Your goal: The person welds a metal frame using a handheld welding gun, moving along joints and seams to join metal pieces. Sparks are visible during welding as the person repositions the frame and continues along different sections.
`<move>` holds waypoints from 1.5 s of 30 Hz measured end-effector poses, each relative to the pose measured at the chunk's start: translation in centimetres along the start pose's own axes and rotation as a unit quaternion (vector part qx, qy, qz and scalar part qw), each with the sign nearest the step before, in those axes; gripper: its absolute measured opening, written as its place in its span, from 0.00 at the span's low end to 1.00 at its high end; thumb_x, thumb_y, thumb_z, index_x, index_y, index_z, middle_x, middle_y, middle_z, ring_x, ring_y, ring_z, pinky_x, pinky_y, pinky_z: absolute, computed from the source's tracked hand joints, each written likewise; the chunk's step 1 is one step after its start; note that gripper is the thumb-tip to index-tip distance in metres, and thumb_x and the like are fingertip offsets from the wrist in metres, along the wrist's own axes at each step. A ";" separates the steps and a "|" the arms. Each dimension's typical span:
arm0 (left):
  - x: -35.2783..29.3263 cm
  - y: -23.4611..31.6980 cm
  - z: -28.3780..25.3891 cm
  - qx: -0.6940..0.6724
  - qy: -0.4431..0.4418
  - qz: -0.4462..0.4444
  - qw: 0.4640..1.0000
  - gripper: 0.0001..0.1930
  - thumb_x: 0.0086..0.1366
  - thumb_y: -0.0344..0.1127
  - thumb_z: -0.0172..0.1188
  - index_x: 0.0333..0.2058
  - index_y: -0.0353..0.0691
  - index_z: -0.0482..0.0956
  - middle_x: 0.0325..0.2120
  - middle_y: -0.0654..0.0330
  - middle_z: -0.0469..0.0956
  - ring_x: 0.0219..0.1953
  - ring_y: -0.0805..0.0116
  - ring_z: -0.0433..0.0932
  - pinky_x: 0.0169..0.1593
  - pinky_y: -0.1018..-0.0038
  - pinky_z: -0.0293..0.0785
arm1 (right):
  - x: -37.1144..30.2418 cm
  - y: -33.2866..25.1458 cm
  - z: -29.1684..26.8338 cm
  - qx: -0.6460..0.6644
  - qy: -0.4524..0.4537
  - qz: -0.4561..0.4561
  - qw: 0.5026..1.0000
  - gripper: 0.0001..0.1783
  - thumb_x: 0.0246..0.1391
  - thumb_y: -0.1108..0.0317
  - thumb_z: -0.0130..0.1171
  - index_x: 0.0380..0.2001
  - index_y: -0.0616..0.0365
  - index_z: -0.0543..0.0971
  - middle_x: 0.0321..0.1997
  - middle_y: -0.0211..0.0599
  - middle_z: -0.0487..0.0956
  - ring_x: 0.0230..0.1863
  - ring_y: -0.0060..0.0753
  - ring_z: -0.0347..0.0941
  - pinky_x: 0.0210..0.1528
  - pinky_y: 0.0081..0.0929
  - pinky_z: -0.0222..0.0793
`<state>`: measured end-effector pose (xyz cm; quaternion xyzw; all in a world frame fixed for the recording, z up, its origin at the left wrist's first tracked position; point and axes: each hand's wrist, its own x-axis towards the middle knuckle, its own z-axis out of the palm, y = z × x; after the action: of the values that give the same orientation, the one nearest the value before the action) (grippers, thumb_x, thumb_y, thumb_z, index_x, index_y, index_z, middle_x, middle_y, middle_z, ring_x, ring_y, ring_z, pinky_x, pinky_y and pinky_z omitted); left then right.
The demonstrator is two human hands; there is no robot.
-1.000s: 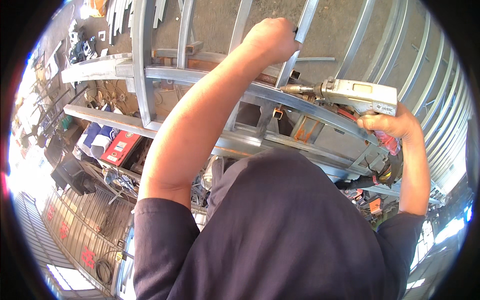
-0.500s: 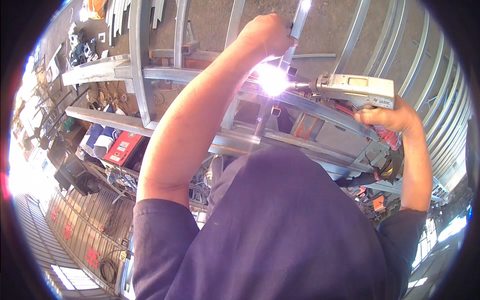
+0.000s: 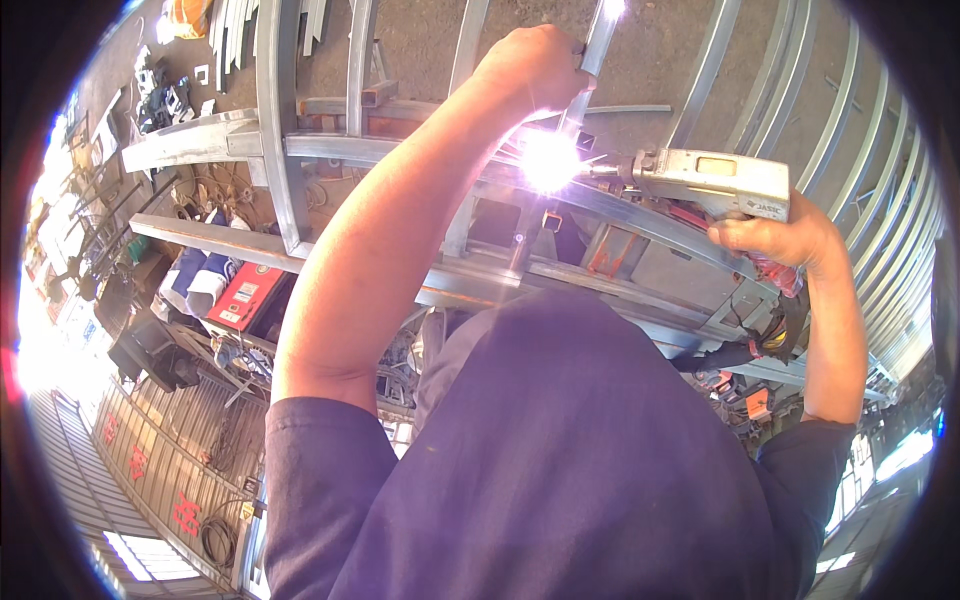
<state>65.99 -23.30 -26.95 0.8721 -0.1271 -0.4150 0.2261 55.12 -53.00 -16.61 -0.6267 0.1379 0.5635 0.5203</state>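
The right hand (image 3: 785,238) grips a welding torch (image 3: 712,180), its nozzle (image 3: 608,178) at a bright arc (image 3: 550,162) by the rail (image 3: 645,219), apparently where a steel bar (image 3: 600,48) meets it. Farther off, the left hand (image 3: 532,70) clasps that bar; hold it square, torch angle steady.

Brown-grey floor (image 3: 660,60), pale metal strips (image 3: 238,30) lying side by side; orange bundle (image 3: 190,18) beside them
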 end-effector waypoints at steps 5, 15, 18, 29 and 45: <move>0.2 0.0 0.2 0.014 -0.001 -0.008 1.000 0.20 0.61 0.51 0.69 0.44 0.42 0.88 0.40 0.50 0.88 0.47 0.49 0.86 0.54 0.57 0.82 | 0.1 0.2 0.0 -0.013 0.003 -0.006 1.000 0.39 0.49 0.67 0.75 0.66 0.60 0.76 0.61 0.38 0.82 0.60 0.32 0.76 0.64 0.33 0.71; 0.0 0.1 0.0 0.002 -0.005 -0.007 1.000 0.20 0.63 0.50 0.69 0.47 0.44 0.88 0.41 0.52 0.88 0.48 0.50 0.86 0.54 0.57 0.82 | -0.3 -0.1 -0.2 0.011 0.004 0.034 0.999 0.39 0.49 0.66 0.76 0.66 0.61 0.76 0.62 0.39 0.82 0.62 0.34 0.75 0.66 0.34 0.70; 0.0 0.2 -0.1 0.002 -0.016 -0.016 1.000 0.20 0.63 0.50 0.69 0.48 0.45 0.88 0.41 0.53 0.88 0.48 0.51 0.86 0.54 0.57 0.82 | -0.3 0.2 -0.2 -0.002 0.009 0.023 1.000 0.39 0.49 0.65 0.76 0.66 0.61 0.76 0.62 0.40 0.82 0.63 0.34 0.75 0.66 0.34 0.70; -0.4 0.8 -1.0 0.021 -0.043 -0.017 0.999 0.26 0.66 0.49 0.67 0.59 0.44 0.82 0.45 0.53 0.88 0.48 0.54 0.86 0.54 0.61 0.81 | -0.6 0.8 -0.2 0.018 0.003 -0.011 1.000 0.38 0.50 0.66 0.75 0.66 0.61 0.76 0.61 0.38 0.82 0.60 0.32 0.76 0.64 0.32 0.72; -0.3 0.6 -0.6 0.018 -0.016 -0.013 1.000 0.26 0.64 0.49 0.68 0.57 0.44 0.84 0.45 0.53 0.88 0.49 0.54 0.86 0.55 0.60 0.80 | -0.9 1.2 -0.4 -0.001 0.015 0.016 1.000 0.38 0.50 0.66 0.75 0.65 0.60 0.76 0.62 0.40 0.82 0.62 0.33 0.75 0.66 0.34 0.70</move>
<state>66.29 -23.51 -26.12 0.8707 -0.1273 -0.4296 0.2027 54.13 -54.26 -16.49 -0.6333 0.1556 0.5622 0.5086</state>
